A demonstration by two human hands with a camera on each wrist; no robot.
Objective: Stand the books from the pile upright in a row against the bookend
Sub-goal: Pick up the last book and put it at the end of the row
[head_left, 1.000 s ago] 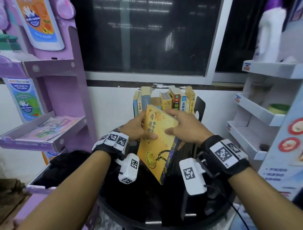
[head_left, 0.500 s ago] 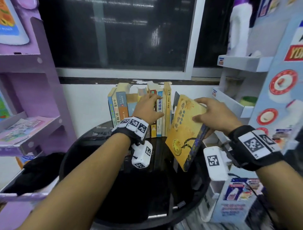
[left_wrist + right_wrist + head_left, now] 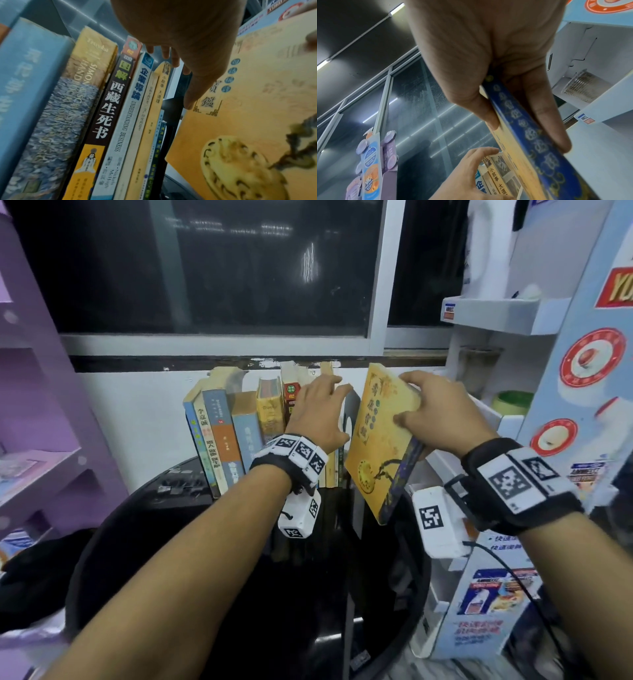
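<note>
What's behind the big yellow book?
The right hand grips the yellow book, tilted, off the table. Behind it shows a slice of the black bookend and white shelves. The rest of the bookend and the wall are covered.

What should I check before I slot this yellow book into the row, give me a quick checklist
1. Grip: right hand pinches the yellow book near its top, thumb on the cover: ok.
2. Row held: left hand rests on the tops of the standing books: ok.
3. Gap beside the black bookend wide enough for it: cannot tell.
4. Book upright: it is tilted, lower corner toward you: not ok.
5. Book clear of the black table: held above it: ok.
</note>
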